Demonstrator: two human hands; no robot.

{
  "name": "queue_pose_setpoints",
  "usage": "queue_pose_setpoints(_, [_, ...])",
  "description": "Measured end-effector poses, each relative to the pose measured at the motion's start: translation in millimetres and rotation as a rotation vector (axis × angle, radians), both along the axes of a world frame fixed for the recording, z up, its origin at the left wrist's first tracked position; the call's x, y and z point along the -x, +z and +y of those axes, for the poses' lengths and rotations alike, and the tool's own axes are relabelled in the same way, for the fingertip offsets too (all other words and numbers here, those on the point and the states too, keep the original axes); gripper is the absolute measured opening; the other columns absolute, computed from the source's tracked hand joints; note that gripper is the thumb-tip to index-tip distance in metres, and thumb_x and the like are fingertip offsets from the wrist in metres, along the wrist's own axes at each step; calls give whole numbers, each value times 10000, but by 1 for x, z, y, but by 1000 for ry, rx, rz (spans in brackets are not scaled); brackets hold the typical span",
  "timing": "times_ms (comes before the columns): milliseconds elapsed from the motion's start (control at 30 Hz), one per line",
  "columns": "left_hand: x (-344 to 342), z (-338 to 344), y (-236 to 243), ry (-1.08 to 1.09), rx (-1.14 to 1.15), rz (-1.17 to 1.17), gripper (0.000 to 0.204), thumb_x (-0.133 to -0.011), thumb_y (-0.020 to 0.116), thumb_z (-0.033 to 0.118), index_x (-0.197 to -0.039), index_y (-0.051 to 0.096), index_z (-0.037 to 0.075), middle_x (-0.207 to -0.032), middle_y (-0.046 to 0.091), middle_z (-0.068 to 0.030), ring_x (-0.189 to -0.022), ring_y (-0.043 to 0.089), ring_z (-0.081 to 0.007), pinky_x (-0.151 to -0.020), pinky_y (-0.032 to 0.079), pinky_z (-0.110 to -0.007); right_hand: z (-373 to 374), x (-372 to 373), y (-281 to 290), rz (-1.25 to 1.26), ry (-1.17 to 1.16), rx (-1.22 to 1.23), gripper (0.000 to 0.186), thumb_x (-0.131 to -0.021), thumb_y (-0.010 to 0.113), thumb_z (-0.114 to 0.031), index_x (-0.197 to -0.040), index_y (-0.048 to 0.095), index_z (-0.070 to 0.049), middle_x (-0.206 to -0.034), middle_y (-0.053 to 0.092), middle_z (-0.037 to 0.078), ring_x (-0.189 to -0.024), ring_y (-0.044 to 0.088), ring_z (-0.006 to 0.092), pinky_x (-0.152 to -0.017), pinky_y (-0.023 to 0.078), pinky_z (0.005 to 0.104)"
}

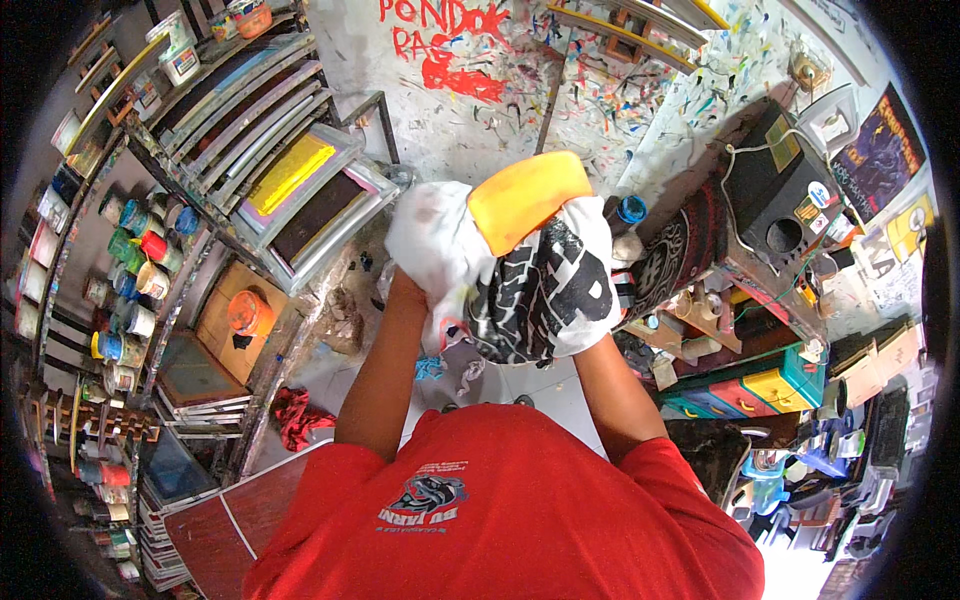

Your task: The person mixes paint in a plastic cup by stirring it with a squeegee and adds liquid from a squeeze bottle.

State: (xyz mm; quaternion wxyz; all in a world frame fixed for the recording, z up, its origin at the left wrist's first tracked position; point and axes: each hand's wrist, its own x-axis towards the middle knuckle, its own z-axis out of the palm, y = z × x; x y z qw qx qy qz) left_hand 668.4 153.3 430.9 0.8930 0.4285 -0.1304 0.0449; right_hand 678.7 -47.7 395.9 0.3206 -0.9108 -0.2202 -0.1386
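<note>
A white T-shirt [575,300] with a bold black print is bunched up in front of me. Out of its top sticks a flat yellow-orange board [530,198] with rounded corners, partly covered by the fabric. My left hand [408,290] grips the left side of the shirt, where loose white cloth hangs over it. On the right side, my right hand [597,350] holds the lower edge. Fabric hides the fingers of both hands, so their exact grip does not show.
Framed printing screens [310,200] stand in a rack on the left, near shelves of paint jars [150,280]. A black box-shaped machine [780,200] sits on a bench at right, above coloured drawers [770,390]. A red cloth [298,418] lies on the floor.
</note>
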Motion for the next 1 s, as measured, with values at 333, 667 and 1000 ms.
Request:
queue_pose_setpoints(333, [-18,-17,-41,383,162,416,443,-943,405,404,-1035,557,-1,-909,604,-103,-790,603,-204,-719,499,-352,17,22,-11,5,-36,89,287,-864,415,-183,-1079,528,-30,-964,582,137,-866,565,268,-834,442,377])
queue_pose_setpoints(667, [-17,6,-63,325,-326,261,220,-840,617,173,-991,585,17,-878,628,-40,-746,576,-119,-659,468,-290,19,29,-12,2,-57,101,282,-872,409,-185,-1070,530,-24,-948,585,136,-848,570,264,-828,446,377])
queue_pose_setpoints(1000, [-2,26,-22,223,-828,-34,201,-807,632,114,-954,628,-22,-762,647,-58,-683,571,-92,-635,457,-274,8,1,14,-65,-48,-50,278,-880,402,-187,-1061,531,-19,-932,589,134,-830,575,260,-821,450,377])
